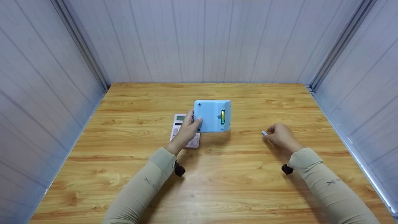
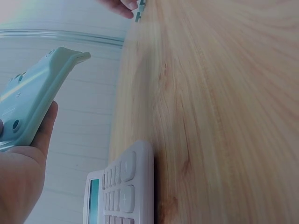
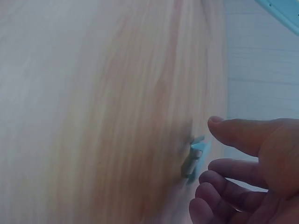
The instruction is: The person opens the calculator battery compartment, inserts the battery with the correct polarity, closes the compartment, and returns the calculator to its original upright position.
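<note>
My left hand (image 1: 186, 130) holds a light blue calculator (image 1: 208, 116) up, thumb on its back and fingers behind. The calculator's back faces me, with its battery slot uncovered and a green-and-gold battery (image 1: 223, 117) inside. On the right, my right hand (image 1: 281, 137) is low over the table, its fingertips right at a small light blue battery cover (image 3: 198, 161). In the right wrist view the thumb stands apart from the loosely bent fingers, with the cover just beyond them. Below my left hand lies a pink calculator (image 1: 194, 142), keys up, partly hidden by that hand.
The wooden table (image 1: 242, 186) reaches to a pale panelled wall (image 1: 192, 40) at the back, with similar walls on the left and right. A dark wrist device (image 1: 179, 169) hangs under the left sleeve, another (image 1: 287, 169) under the right.
</note>
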Motion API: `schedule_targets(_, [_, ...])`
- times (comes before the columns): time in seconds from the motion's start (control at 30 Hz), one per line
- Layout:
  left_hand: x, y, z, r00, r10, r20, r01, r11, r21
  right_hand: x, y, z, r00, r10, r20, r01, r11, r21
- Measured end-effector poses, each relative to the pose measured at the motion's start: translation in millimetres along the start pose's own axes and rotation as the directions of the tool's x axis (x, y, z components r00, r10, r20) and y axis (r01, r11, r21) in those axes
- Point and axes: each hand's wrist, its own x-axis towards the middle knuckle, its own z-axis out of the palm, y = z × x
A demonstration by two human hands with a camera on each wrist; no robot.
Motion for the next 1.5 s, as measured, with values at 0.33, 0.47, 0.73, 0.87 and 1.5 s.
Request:
schedule_targets(0.33, [-0.3, -0.1, -0.1, 1.0, -0.005, -0.014, 0.005, 1.0, 0.017, 2.8, 4, 3, 1.0, -0.002, 0.007, 0.002, 1.0, -0.003])
schedule_targets(0.47, [-0.5, -0.1, 0.8, 1.0, -0.005, -0.024, 0.006, 1.0, 0.023, 3.9, 0, 3, 1.0, 0.017, 0.021, -0.018, 1.0, 0.015])
schedule_targets(0.73, [1.2, -1.0, 4.2, 1.0, 0.0, -0.02, 0.0, 1.0, 0.006, -0.5, -16, 7, 0.999, 0.045, 0.003, -0.044, 0.99, 0.134])
schedule_targets(0.87, [2.0, -0.9, 5.2, 1.0, 0.01, -0.022, -0.01, 1.0, 0.001, 0.9, -27, 10, 0.999, 0.021, -0.039, -0.015, 0.987, 0.163])
schedule_targets(1.5, [4.8, -2.4, 10.4, 0.999, 0.044, -0.025, -0.044, 0.999, 0.008, 1.5, -91, 22, 0.981, -0.03, -0.193, 0.1, 0.926, 0.363])
